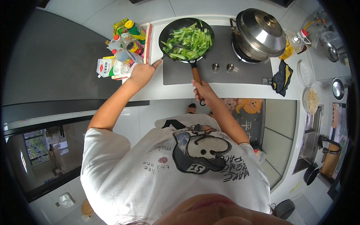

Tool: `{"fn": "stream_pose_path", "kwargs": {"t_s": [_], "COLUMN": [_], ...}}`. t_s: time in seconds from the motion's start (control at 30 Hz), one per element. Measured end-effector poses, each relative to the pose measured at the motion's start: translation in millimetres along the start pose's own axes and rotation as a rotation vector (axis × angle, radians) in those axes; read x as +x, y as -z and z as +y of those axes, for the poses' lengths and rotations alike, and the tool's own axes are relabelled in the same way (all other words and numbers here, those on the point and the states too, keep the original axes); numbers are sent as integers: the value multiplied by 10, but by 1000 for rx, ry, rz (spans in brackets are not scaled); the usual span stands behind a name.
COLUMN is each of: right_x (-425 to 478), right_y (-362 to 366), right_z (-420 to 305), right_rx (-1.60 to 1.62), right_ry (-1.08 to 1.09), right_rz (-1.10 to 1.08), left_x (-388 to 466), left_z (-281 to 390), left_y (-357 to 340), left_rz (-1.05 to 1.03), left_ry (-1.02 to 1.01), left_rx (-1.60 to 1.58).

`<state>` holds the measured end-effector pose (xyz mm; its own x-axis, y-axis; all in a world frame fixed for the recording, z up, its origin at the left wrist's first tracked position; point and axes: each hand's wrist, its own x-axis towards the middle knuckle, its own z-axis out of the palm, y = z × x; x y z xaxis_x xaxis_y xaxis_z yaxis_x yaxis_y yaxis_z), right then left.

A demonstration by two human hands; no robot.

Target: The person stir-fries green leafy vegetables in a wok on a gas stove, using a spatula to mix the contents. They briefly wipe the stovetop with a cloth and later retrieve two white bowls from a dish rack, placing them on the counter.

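Note:
My left hand [143, 74] grips the handle of a dark cooking spatula [168, 53]. Its head reaches into chopped green leafy vegetables [194, 40], which fill much of a black wok [164, 29] on the left burner. My right hand [206, 91] is closed around the wok's brown handle [196, 73], holding it from the near side. The wok's bottom and the burner beneath are mostly hidden.
A lidded steel pot [253, 36] stands on the right burner of the cooktop [182, 76]. Seasoning bottles [135, 46] crowd the left. A dark cloth [282, 78], an oil bottle [296, 42] and a bowl of pale shreds [311, 101] lie right, near a sink [309, 143].

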<state>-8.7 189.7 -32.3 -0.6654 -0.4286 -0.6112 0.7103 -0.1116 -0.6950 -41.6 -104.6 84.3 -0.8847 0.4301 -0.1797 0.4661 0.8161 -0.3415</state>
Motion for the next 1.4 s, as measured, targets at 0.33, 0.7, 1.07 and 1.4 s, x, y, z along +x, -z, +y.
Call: {"fn": "stream_pose_path", "kwargs": {"t_s": [0.33,0.7,1.07,1.4], "right_x": [48,27,20,33], "right_y": [5,10,-19,11], "right_z": [46,21,18,19], "right_rx": [17,5,12,12], "right_ry": [-3,-22,-7,-12], "right_rz": [17,16,22,11], "left_x": [125,859,653,-104], "left_z": [140,151,235,221], "left_y": [249,466,-26,606], "left_rz": [-117,0,0,-56], "left_ry": [58,341,71,82], "left_rx": [-127,-455,-135,-80]}}
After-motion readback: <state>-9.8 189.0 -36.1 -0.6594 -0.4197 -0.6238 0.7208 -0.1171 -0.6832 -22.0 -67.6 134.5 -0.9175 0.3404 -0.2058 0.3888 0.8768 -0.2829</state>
